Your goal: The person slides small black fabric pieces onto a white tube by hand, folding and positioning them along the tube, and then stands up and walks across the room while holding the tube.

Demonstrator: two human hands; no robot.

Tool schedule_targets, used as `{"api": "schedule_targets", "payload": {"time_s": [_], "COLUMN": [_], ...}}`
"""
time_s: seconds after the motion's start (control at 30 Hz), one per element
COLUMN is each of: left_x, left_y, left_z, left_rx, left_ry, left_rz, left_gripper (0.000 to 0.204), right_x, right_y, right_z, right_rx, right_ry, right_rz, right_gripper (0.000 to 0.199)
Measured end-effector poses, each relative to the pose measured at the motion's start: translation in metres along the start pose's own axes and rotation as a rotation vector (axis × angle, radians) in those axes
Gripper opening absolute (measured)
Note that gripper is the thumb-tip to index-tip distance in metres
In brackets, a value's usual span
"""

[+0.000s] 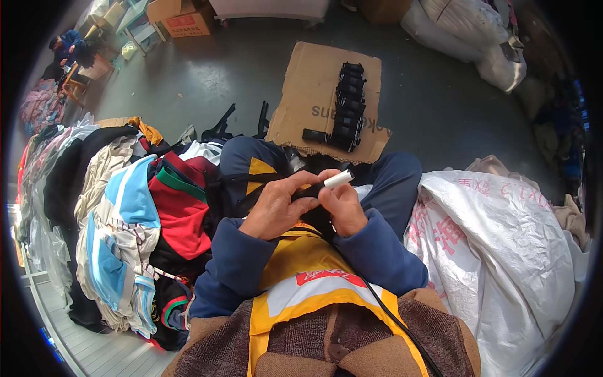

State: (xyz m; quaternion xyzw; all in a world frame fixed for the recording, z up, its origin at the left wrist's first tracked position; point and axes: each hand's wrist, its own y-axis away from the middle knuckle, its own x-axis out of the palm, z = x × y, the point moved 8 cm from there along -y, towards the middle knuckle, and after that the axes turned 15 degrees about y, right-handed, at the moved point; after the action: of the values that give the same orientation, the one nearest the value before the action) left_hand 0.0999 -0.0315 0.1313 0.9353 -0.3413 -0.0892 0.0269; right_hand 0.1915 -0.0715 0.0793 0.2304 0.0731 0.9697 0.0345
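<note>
My left hand (276, 204) is closed, thumb and forefinger pinching some dark material whose kind I cannot make out. Close beside it, my right hand (344, 210) grips a short white cylinder (339, 180) that slants up to the right, with a dark bit at its far end. Both hands are held over my lap, nearly touching. Beyond my knees a flattened cardboard sheet (301, 94) lies on the floor. On it several black folded bundles (350, 110) are laid in an overlapping row, one jutting out to the left at the near end.
Piled garments (179, 213) in red, blue, cream and black rise at my left. A large white woven sack (490, 251) sits close at my right. Black straps (220, 122) lie past my left knee. Boxes (185, 22) and a wrapped plastic bundle (471, 38) stand farther off.
</note>
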Motion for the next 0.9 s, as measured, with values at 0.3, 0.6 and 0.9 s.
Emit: {"api": "schedule_targets", "payload": {"time_s": [0.3,0.6,0.9], "left_x": [0.008,-0.002,0.002], "left_y": [-0.005,-0.001,-0.001], "left_z": [0.013,0.018,0.019], "left_rx": [-0.035,-0.118,-0.117], "left_ry": [0.205,0.015,0.091], "left_rz": [0.013,0.068,0.071], "left_gripper": [0.029,0.022,0.023], "right_x": [-0.015,-0.010,-0.026], "right_y": [0.006,0.007,0.013], "right_z": [0.002,0.008,0.012], "right_rx": [0.051,0.059,0.027], "right_ry": [0.290,0.138,0.160], "right_rz": [-0.207,-0.068,-0.301], "right_gripper": [0.024,0.018,0.018]}}
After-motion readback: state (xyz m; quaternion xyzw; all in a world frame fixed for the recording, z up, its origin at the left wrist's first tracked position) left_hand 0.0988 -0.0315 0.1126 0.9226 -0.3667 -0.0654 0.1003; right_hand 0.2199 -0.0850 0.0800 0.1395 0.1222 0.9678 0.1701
